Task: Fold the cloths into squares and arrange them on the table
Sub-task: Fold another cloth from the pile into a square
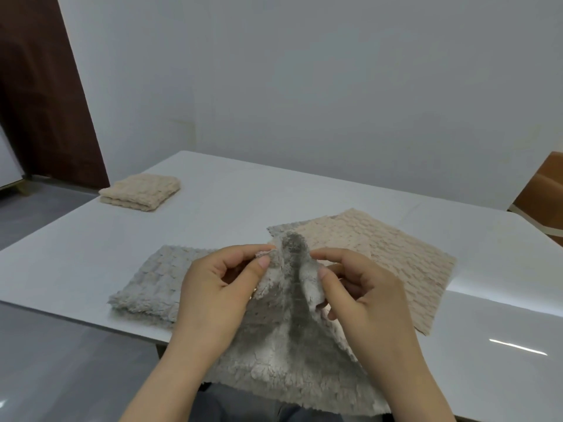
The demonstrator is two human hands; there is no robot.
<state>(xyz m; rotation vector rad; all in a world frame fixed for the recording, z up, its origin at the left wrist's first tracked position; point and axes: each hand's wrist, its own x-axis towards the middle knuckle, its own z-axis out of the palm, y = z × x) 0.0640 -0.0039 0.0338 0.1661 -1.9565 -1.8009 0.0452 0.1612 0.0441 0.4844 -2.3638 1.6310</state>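
2 hands lift a grey cloth (283,354) into a peak over the near edge of the white desk (243,193). The left hand (213,296) and the right hand (365,303) each pinch its top edge between thumb and curled fingers (263,261), close together, while its lower part hangs off the desk edge toward the person's lap. Just left of the left hand a folded grey cloth (149,284) lies close to the near edge, partly hidden behind that hand. Behind the right hand a beige cloth (396,257) lies spread flat, its near corner reaching close to the desk edge; a grey strip (275,231) shows along its far left side. A folded beige cloth (141,191) sits well apart at the far left corner, near that edge. Bare desk stretches between this square and the near cloths, along the far side and at the right end, where the glossy top reflects a streak of light. A plain pale wall (304,71) backs the desk, a dark brown door (39,86) stands at left above grey floor (36,214), and a brown wooden piece (542,184) shows at the right edge.
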